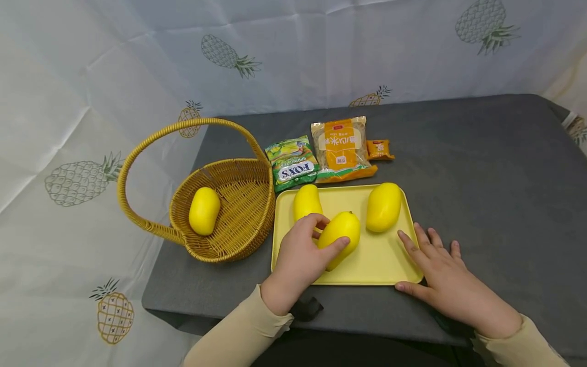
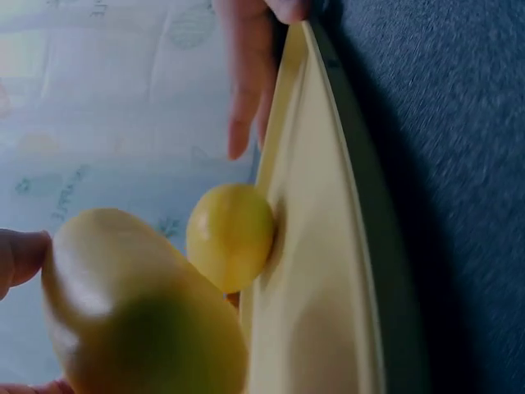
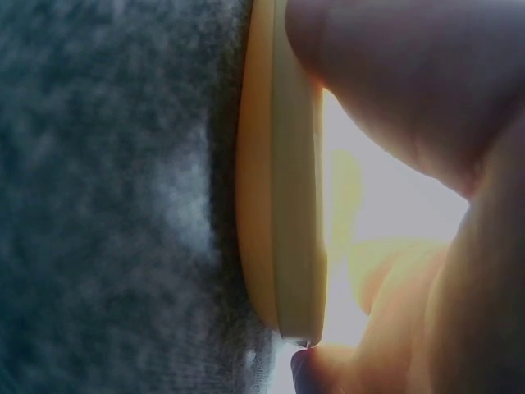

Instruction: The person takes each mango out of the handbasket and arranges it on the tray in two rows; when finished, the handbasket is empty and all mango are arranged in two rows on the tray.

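1 mango (image 1: 345, 227) | gripped within left hand (image 1: 299, 251) | right hand (image 1: 447, 278) spread at tray (image 1: 373, 262) rim

The mangoes (image 1: 384, 207) are bright yellow, on a paler yellow tray (image 1: 376, 267). Golden-tan wicker weave patterns the basket (image 1: 247, 209). The FOX'S candy bag (image 1: 293, 148) is green, its dark-blue lettering on white; the snack bag (image 1: 339, 140) is clear with an orange label and white characters, the small packet (image 1: 378, 149) orange. The tablecloth (image 1: 481, 178) is dark grey, the sleeves (image 1: 238, 334) beige, the whitish curtain (image 1: 312, 61) printed with grey-green and golden pineapples (image 1: 114, 317).
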A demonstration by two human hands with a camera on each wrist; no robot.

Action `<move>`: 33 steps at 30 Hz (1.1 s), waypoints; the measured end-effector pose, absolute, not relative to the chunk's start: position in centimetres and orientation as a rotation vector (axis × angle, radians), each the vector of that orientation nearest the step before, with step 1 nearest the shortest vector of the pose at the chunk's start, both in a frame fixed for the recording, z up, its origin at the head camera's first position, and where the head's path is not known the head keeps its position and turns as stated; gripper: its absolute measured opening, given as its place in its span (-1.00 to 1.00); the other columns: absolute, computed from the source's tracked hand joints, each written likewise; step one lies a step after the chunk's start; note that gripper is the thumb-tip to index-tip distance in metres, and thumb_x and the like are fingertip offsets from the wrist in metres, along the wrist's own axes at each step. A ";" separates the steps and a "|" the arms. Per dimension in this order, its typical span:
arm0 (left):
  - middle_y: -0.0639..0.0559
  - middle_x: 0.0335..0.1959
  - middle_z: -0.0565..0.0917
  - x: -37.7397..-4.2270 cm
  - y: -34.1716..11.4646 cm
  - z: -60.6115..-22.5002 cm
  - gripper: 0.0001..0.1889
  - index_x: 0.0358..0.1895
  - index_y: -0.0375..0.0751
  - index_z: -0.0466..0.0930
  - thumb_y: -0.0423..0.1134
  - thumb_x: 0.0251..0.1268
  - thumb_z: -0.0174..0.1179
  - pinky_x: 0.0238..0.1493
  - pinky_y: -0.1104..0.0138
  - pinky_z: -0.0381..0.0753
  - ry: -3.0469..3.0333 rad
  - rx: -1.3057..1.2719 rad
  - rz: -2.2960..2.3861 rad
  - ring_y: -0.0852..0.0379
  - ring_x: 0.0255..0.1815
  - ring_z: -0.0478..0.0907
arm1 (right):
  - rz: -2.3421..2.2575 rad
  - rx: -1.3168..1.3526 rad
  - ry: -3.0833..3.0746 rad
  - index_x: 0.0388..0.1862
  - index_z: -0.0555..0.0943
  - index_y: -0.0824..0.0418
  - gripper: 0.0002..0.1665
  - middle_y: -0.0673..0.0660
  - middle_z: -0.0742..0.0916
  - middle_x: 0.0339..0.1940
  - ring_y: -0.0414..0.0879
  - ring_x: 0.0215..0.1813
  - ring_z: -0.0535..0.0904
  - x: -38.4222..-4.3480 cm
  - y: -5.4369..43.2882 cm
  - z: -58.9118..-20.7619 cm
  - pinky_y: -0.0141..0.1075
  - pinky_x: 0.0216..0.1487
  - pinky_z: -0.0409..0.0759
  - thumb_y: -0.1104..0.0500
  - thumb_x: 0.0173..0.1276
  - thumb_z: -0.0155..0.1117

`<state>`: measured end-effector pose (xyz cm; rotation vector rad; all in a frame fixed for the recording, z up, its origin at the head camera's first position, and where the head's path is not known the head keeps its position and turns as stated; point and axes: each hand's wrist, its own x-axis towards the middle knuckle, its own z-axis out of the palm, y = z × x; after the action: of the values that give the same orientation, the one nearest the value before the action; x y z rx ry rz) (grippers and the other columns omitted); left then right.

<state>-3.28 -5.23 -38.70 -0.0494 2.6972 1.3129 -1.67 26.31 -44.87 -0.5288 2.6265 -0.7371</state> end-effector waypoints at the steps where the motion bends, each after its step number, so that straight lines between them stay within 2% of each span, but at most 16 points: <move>1: 0.06 0.11 0.72 -3.3 -5.1 -38.7 -0.44 0.24 -0.02 0.67 0.20 0.34 0.53 0.10 0.08 0.66 2.688 -0.044 1.298 0.02 0.07 0.64 | -0.737 -0.528 2.625 0.91 -0.08 -0.06 0.38 0.47 -0.06 0.86 0.64 0.79 -0.22 -1.7 26.3 -44.9 0.69 0.55 -0.46 -0.39 0.40 0.50; 9: 0.08 -0.01 0.71 -3.9 -4.1 -39.4 -0.41 0.15 -0.04 0.67 0.29 0.31 0.53 0.02 0.18 0.64 2.728 0.025 1.074 0.10 -0.06 0.62 | -0.734 -0.527 2.629 0.91 -0.07 -0.04 0.38 0.47 -0.05 0.86 0.63 0.79 -0.21 -1.7 26.4 -44.9 0.69 0.55 -0.43 -0.38 0.40 0.51; 18: 0.10 -0.13 0.70 -4.1 -3.4 -39.8 -0.40 0.12 -0.09 0.67 0.34 0.36 0.47 -0.15 0.26 0.58 2.775 0.117 0.881 0.15 -0.25 0.54 | -0.733 -0.519 2.622 0.91 -0.07 -0.04 0.38 0.47 -0.06 0.86 0.63 0.79 -0.23 -1.7 26.4 -44.9 0.69 0.55 -0.45 -0.39 0.39 0.51; 24: 0.10 -0.17 0.67 -4.1 -3.3 -40.0 -0.36 0.17 -0.10 0.65 0.38 0.39 0.41 -0.16 0.24 0.59 2.765 0.095 0.821 0.13 -0.28 0.54 | -0.736 -0.523 2.630 0.91 -0.07 -0.05 0.38 0.46 -0.05 0.86 0.63 0.79 -0.21 -1.7 26.4 -44.9 0.69 0.55 -0.44 -0.39 0.39 0.51; 33: 0.07 -0.09 0.70 -3.7 -3.3 -39.8 -0.35 0.27 -0.07 0.60 0.36 0.43 0.40 -0.10 0.21 0.65 2.713 0.057 0.860 0.12 -0.22 0.59 | -0.739 -0.527 2.625 0.92 -0.09 -0.06 0.39 0.46 -0.06 0.86 0.62 0.79 -0.22 -1.7 26.5 -44.9 0.69 0.56 -0.44 -0.39 0.39 0.51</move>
<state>-3.67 -3.34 -39.81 0.0569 2.7130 0.8600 -1.75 26.49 -44.88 -0.5269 2.6252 -0.7391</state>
